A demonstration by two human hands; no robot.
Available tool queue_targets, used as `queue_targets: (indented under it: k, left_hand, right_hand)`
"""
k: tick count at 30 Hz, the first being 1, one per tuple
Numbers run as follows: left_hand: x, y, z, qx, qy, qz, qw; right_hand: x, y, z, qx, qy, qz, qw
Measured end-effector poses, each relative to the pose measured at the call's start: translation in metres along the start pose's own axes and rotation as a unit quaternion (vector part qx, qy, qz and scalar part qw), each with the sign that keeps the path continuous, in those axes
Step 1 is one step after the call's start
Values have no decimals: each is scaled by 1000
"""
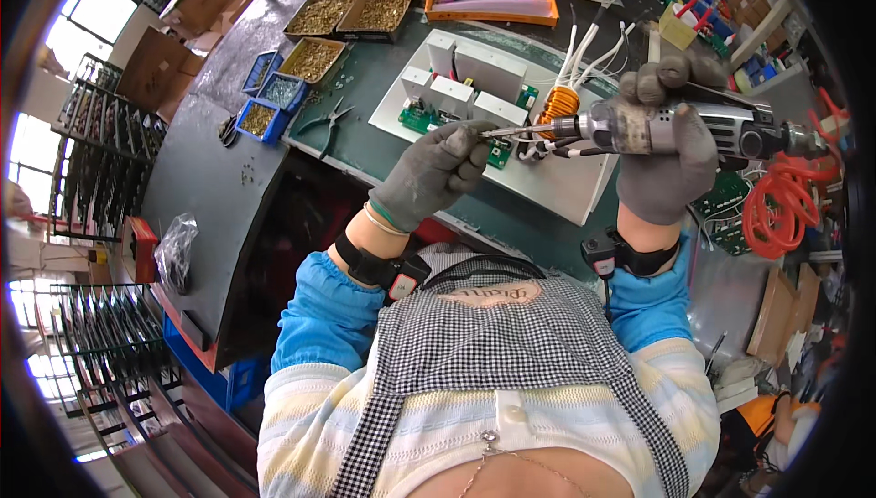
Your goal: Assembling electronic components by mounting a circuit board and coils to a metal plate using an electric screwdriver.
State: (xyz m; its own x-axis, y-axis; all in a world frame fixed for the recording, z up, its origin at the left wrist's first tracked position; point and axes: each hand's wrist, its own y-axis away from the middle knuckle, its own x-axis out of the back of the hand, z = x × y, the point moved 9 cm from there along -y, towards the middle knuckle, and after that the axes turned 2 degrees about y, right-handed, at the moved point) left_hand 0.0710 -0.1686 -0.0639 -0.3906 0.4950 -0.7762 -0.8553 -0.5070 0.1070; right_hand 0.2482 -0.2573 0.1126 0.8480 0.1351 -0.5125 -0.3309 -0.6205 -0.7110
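Observation:
My right hand (664, 179), in a grey glove, is wrapped round a silver and black power screwdriver (630, 128) held level, its bit pointing left. At the bit's tip my gloved left hand (427, 177) is closed in a pinch; whether a screw sits between the fingers is too small to tell. Beneath both hands lies a white metal plate (568, 195). On the plate are green circuit boards (416, 119), pale upright blocks (452, 95) and an orange-wound coil (558, 106) with white cables (584, 51) rising from it.
Pliers (327, 126) lie left of the plate. Beyond them stand blue bins (259, 121) and open boxes of brass-coloured hardware (378, 11). An orange tray (493, 16) holds dark cables at the back. A red coiled hose (781, 202) hangs at right, and a plastic bag (178, 252) lies far left.

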Motion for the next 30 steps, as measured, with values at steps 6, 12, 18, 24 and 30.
queue_targets:
  k: [6,12,18,24,30]
  left_hand:
    - [-2,1,-6,-14,-45,43,998]
    - [-47,-3,19,-214,-432,44,875]
    - [-23,-20,-24,120,-381,-19,917]
    - [-76,-54,-65,-124,-445,-201,864]
    - [-83,-77,-138,331,-21,-31,943]
  right_hand:
    - [31,18,4,-47,68,149,985]
    - [78,35,-16,-60,89,308,945]
    - [100,26,-83,66,21,273,960]
    - [109,40,-150,148,73,289,943]
    - [102,61,-163,170,74,292,938]
